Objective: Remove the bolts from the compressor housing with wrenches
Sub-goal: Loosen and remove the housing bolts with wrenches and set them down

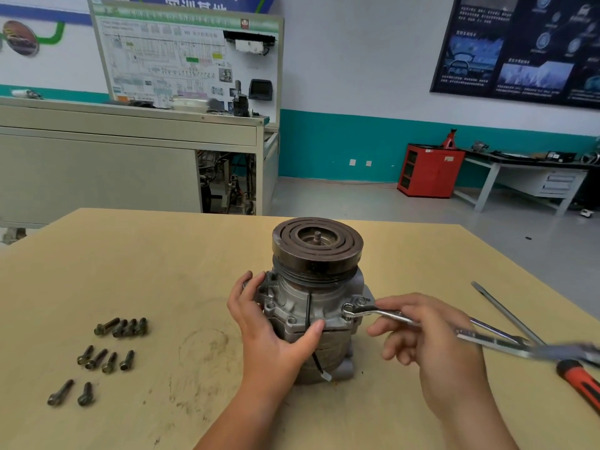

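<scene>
Steel wrench (376, 311) pinched in right hand (435, 345); left hand (269, 332) wrapped round compressor housing (328, 303).

Compressor stood upright with a wrench on its flange, bolts lying loose.
The grey compressor (316, 297) stood pulley-up at the middle of the tabletop (162, 271). The wrench's (373, 311) ring end sat on its right flange, handle angled toward the right edge. Ten dark bolts (107, 326) lay in three loose rows near the left edge.

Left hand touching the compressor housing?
Touching. The head view shows the left hand wrapped around the compressor housing, fingers on its left side and thumb pressed against its front.
</scene>
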`<state>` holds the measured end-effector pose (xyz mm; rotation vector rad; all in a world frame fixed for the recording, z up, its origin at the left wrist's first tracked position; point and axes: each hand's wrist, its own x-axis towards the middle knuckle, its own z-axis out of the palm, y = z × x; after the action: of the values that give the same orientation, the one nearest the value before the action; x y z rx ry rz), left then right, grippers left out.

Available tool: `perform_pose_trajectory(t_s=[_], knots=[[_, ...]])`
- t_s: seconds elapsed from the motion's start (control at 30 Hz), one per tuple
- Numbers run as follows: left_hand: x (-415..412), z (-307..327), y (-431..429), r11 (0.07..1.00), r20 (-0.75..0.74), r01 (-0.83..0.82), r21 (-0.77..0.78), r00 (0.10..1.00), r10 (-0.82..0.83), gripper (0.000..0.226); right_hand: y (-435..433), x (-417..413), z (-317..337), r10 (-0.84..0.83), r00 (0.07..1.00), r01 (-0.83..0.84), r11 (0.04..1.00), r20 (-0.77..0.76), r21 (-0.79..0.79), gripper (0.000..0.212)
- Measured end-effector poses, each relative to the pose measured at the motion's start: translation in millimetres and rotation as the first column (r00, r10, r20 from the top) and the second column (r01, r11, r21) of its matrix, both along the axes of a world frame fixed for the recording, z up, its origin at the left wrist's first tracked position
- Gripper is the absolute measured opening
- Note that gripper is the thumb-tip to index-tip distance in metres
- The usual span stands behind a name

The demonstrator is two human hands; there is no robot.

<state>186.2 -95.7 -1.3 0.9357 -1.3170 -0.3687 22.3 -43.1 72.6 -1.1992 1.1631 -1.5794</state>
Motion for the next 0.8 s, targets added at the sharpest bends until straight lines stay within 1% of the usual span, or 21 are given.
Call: perform_pose_trajectory(t_s=[0.07, 0.13, 0.2, 0.27, 0.3, 0.33, 0.37, 0.4, 0.43, 0.47, 0.53, 0.67, 0.73, 0.8], knots=[[0, 0, 0, 1.0, -0.001, 0.004, 0.008, 1.0, -0.004, 0.078, -23, -12, 6, 0.106, 0.985, -0.127, 0.98, 0.135, 0.155, 0.05], [0, 0, 0, 1.0, 0.002, 0.003, 0.004, 1.0, -0.003, 0.078, -47, -19, 14, 0.205, 0.951, -0.269, 0.919, 0.233, 0.289, 0.044], [0, 0, 0, 1.0, 0.008, -0.003, 0.001, 1.0, 0.003, 0.077, -64, -21, 19, 0.303, 0.921, -0.37, 0.874, 0.243, 0.314, 0.036], [0, 1, 0, 1.0, 0.01, -0.002, -0.001, 1.0, 0.002, 0.077, -72, -24, 20, 0.374, 0.905, -0.418, 0.869, 0.203, 0.263, 0.034], [0, 1, 0, 1.0, 0.009, -0.001, -0.003, 1.0, 0.001, 0.077, -72, -25, 19, 0.382, 0.903, -0.42, 0.881, 0.197, 0.218, 0.034], [1, 1, 0, 1.0, 0.007, 0.0, -0.003, 1.0, 0.0, 0.076, -70, -26, 17, 0.377, 0.899, -0.414, 0.897, 0.222, 0.157, 0.031], [1, 0, 0, 1.0, 0.005, 0.0, -0.001, 1.0, 0.0, 0.077, -65, -28, 13, 0.355, 0.885, -0.396, 0.914, 0.301, 0.089, 0.024], [1, 0, -1, 1.0, 0.003, 0.0, 0.001, 1.0, 0.0, 0.077, -59, -29, 8, 0.324, 0.849, -0.364, 0.931, 0.417, 0.018, 0.016], [1, 0, -1, 1.0, 0.001, 0.001, 0.004, 1.0, -0.001, 0.077, -51, -30, 2, 0.28, 0.811, -0.306, 0.951, 0.514, -0.037, 0.012], [1, -1, -1, 1.0, 0.0, 0.003, 0.008, 1.0, -0.003, 0.077, -43, -30, -6, 0.24, 0.789, -0.24, 0.968, 0.566, -0.075, 0.013], [0, 0, -1, 1.0, 0.002, 0.008, 0.014, 1.0, -0.008, 0.077, -24, -27, -19, 0.188, 0.822, -0.157, 0.982, 0.537, -0.104, 0.014], [1, 0, -1, 1.0, 0.005, 0.01, 0.013, 1.0, -0.01, 0.076, -12, -19, -34, 0.163, 0.89, -0.134, 0.986, 0.425, -0.096, 0.04], [1, 0, -1, 1.0, 0.003, 0.009, 0.012, 1.0, -0.009, 0.076, -18, -18, -31, 0.176, 0.918, -0.168, 0.984, 0.356, -0.054, 0.055], [1, 0, 0, 1.0, 0.003, 0.01, 0.008, 1.0, -0.01, 0.076, -28, -19, -25, 0.203, 0.93, -0.211, 0.977, 0.305, -0.006, 0.059]])
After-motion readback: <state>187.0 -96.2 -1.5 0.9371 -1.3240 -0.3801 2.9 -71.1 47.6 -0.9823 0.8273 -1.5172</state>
